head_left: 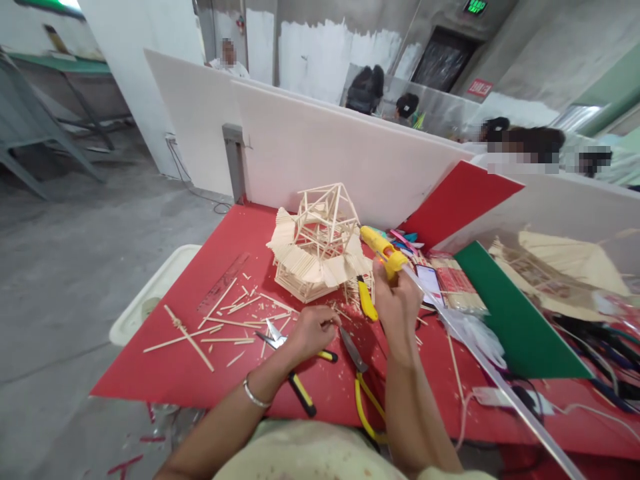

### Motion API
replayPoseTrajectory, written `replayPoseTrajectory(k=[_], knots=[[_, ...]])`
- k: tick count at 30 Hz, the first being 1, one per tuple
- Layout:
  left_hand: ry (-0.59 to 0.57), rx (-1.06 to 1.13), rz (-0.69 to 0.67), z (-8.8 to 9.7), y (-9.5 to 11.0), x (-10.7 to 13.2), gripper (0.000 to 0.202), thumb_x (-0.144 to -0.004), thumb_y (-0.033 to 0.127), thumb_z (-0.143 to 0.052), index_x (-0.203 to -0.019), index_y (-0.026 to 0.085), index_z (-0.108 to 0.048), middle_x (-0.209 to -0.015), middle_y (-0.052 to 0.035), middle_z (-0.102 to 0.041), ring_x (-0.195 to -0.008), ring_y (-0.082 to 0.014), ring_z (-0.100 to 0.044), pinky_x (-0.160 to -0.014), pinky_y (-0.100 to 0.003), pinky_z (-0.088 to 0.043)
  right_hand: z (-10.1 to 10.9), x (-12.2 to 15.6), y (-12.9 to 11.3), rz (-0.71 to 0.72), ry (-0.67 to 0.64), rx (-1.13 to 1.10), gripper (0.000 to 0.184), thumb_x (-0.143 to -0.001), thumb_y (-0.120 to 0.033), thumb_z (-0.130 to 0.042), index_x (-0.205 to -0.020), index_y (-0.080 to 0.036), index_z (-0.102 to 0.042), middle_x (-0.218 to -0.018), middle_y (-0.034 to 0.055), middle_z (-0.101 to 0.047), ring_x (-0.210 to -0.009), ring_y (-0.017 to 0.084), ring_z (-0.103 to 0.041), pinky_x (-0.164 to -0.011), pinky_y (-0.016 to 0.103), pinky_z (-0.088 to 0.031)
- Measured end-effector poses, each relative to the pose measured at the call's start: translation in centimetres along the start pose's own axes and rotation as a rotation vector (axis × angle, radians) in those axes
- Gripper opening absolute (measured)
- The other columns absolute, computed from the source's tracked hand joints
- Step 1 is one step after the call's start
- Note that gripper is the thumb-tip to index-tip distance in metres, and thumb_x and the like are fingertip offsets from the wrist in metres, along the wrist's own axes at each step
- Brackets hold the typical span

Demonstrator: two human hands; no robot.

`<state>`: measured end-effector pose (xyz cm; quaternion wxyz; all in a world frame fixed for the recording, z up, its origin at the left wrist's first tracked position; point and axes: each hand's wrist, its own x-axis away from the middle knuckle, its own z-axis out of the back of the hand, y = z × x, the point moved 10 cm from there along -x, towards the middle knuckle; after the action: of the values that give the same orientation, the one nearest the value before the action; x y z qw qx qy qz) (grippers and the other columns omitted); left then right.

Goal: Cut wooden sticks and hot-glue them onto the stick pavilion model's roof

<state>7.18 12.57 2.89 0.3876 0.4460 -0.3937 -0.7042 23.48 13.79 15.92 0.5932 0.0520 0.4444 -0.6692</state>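
Observation:
My right hand (399,303) grips a yellow hot glue gun (377,241), its nozzle pointing up and left. From the gun's back a long clear glue stick (493,373) trails to the lower right. My left hand (313,330) is low over the red tabletop with its fingers pinched; what they hold, if anything, is too small to make out. Beyond both hands stands a model of thin wooden sticks (320,250), with an open frame on top and a flared, roof-like ring below. Scissors (300,390) and yellow-handled pliers (357,360) lie close to my left hand.
Loose sticks (235,323) and a clear ruler (223,283) lie on the left. A yellow utility knife (368,301) rests by the model. Rightward are a phone (429,281), bundled sticks (457,287), a green board (520,317) and another stick model (570,263). White partitions (320,147) stand behind.

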Motion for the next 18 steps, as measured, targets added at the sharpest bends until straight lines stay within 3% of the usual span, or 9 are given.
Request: replayPoseTrajectory(k=[6,11,18], knots=[[0.085,-0.018,-0.071,0.89,0.24,0.11,0.033,-0.066,-0.005,-0.048,-0.073,0.016,-0.072,-0.074,-0.0027,-0.059,-0.064,-0.0116,-0.055,-0.058,-0.021,-0.042,-0.25,-0.01,-0.14,0.000,-0.012,-0.003,0.047,-0.092,-0.060,-0.047,-0.097,-0.019,-0.068,-0.084,0.0066,-0.066,-0.081,0.023,-0.056,-0.079,0.035,-0.040],[0.073,-0.007,-0.104,0.80,0.52,0.14,0.035,-0.067,-0.006,-0.047,-0.077,0.017,-0.072,-0.093,-0.0062,-0.064,-0.081,-0.0150,-0.061,-0.067,-0.024,-0.047,-0.24,0.15,-0.53,0.007,-0.016,-0.024,0.049,-0.091,-0.062,-0.046,-0.100,-0.019,-0.068,-0.090,0.0074,-0.066,-0.086,0.024,-0.056,-0.081,0.035,-0.040],[0.087,0.100,-0.139,0.90,0.42,0.27,0.033,-0.069,-0.006,-0.044,-0.068,0.017,-0.068,-0.072,-0.0022,-0.065,-0.069,-0.0132,-0.060,-0.066,-0.024,-0.045,-0.03,-0.04,-0.94,-0.067,0.003,-0.140,0.055,-0.087,-0.067,-0.051,-0.096,-0.017,-0.070,-0.075,0.0048,-0.065,-0.074,0.021,-0.056,-0.073,0.033,-0.041]])
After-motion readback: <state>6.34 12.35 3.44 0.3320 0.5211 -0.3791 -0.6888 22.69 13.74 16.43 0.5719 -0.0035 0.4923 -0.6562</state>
